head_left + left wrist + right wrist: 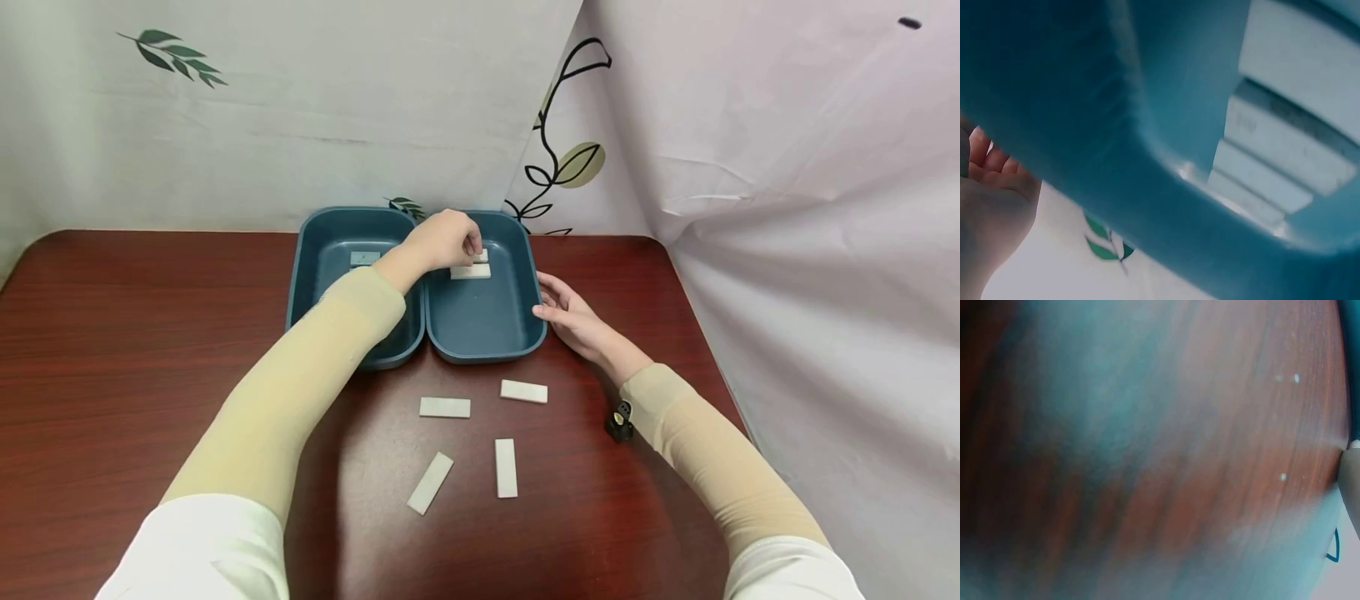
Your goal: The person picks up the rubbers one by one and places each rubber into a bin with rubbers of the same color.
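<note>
Left hand [444, 237], right hand [572, 317] at right tray [487, 321]

At the worktop's [135, 350] 12 o'clock, the right tray stands beside the left tray [318, 242]. The right hand, fingers loosely extended, touches the right tray's 3 o'clock edge. The left hand's fingers bend over white tiles [470, 272] at 11 o'clock inside; any grip is hidden. Four loose tiles [446, 407] lie toward 6 o'clock.

A glossy reddish-brown table [135, 333] stands against pale hanging fabric [345, 117] (printed with green leaf sprigs [182, 58] and a black-outlined vine [554, 177]). Creased whitish cloth [787, 150] drapes along the right side.
</note>
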`<move>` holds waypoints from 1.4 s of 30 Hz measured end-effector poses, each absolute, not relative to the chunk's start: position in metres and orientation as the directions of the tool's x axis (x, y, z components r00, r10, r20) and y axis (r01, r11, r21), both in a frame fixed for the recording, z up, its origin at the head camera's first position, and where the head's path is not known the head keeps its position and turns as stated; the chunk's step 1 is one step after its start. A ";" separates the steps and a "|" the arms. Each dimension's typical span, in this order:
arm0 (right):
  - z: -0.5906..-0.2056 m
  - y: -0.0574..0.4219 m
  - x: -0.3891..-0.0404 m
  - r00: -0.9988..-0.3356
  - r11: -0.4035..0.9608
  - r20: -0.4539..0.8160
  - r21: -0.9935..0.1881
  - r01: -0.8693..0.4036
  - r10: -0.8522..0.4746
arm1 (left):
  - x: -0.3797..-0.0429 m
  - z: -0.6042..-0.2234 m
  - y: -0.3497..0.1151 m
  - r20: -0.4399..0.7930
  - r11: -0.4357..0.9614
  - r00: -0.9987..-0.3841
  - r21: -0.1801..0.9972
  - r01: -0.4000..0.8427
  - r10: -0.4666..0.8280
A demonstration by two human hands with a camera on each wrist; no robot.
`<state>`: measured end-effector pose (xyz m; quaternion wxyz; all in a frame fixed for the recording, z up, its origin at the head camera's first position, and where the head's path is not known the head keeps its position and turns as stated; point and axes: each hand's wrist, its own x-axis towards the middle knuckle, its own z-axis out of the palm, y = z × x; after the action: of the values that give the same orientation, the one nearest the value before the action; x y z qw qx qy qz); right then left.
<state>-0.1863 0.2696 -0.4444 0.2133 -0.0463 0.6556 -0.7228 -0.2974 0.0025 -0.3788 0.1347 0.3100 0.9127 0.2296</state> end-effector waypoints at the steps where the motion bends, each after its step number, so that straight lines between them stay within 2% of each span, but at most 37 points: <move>1: -0.444 0.270 -0.186 -0.905 -0.047 -0.214 -0.968 0.248 -0.369 | -0.297 -0.376 0.001 -0.097 0.698 -0.770 0.506 0.508 0.631; 11: -0.446 0.270 -0.186 -0.905 -0.048 -0.215 -0.967 0.249 -0.367 | -0.276 -0.348 -0.020 -0.040 0.637 -0.761 0.576 0.513 0.648; 22: -0.447 0.271 -0.186 -0.909 -0.059 -0.209 -0.968 0.246 -0.361 | -0.238 -0.328 -0.039 0.051 0.570 -0.748 0.614 0.546 0.662; 31: -0.445 0.269 -0.187 -0.906 -0.041 -0.218 -0.968 0.249 -0.364 | -0.203 -0.325 -0.049 0.138 0.509 -0.729 0.630 0.587 0.671; 42: -0.441 0.268 -0.184 -0.904 -0.046 -0.214 -0.968 0.248 -0.370 | -0.158 -0.342 -0.064 0.147 0.476 -0.739 0.679 0.559 0.657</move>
<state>-0.1845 0.2681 -0.4412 0.2138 -0.0464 0.6569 -0.7216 -0.1580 -0.0639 -0.3421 0.0668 0.3549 0.8565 0.3688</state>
